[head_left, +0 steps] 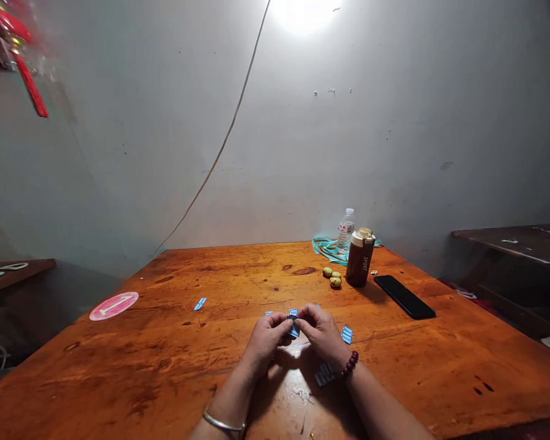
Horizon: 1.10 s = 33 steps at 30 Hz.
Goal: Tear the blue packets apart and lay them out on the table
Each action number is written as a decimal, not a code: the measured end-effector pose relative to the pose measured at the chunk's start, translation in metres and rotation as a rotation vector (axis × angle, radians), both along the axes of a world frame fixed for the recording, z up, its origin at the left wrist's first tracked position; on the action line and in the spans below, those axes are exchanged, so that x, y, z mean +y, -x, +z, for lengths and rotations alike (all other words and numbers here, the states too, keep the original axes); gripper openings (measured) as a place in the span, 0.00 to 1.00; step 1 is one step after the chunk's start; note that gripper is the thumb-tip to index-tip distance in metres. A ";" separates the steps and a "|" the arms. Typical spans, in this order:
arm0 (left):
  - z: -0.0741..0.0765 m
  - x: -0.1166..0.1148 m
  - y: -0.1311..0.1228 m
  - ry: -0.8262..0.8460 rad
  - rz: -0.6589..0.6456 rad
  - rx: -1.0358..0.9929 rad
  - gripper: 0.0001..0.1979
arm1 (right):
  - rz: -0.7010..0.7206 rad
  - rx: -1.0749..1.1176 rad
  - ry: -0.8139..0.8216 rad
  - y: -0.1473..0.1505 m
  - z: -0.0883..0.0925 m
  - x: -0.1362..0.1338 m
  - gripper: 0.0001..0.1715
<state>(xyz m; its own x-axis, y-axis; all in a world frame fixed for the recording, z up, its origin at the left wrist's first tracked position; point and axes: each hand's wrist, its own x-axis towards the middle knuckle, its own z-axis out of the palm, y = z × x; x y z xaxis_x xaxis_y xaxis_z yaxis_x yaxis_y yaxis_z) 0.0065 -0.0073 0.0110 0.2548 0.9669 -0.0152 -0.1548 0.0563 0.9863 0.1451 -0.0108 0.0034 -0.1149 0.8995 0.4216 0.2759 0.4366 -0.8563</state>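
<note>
My left hand (269,337) and my right hand (321,333) meet over the front middle of the wooden table, fingertips pinched together. Between them is a small blue-and-white striped piece (294,331), gripped from both sides; its exact kind is too small to make out. Just right of my right hand lies a similar striped piece (347,333). Another, in shadow, rests under my right wrist (324,374). Farther left on the table is a blue-and-white piece (200,304). Bits of more blue pieces show behind my fingers, partly hidden.
A brown sport bottle (360,260) stands at the back right, with a clear plastic bottle (347,229) and a teal strap (323,247) behind it. Several small yellowish round items (335,282) lie beside it. A black phone (404,297) is to the right; a pink numbered disc (114,305) is far left.
</note>
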 end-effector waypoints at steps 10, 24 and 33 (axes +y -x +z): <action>-0.001 0.008 0.008 -0.012 0.109 0.061 0.12 | -0.290 -0.096 0.154 -0.075 -0.003 0.022 0.09; 0.002 0.002 0.002 -0.108 0.121 0.124 0.12 | -0.356 -0.523 0.314 -0.111 -0.024 0.013 0.07; -0.001 0.004 0.002 -0.129 0.107 0.104 0.12 | -0.294 -0.410 0.417 -0.115 -0.031 0.026 0.03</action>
<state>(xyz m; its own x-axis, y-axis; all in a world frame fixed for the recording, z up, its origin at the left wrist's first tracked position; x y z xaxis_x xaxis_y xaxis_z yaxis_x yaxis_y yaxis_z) 0.0041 -0.0029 0.0097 0.1543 0.9840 0.0892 -0.0499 -0.0824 0.9953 0.2597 0.0148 -0.0280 0.0838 0.9965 0.0050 0.6736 -0.0530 -0.7372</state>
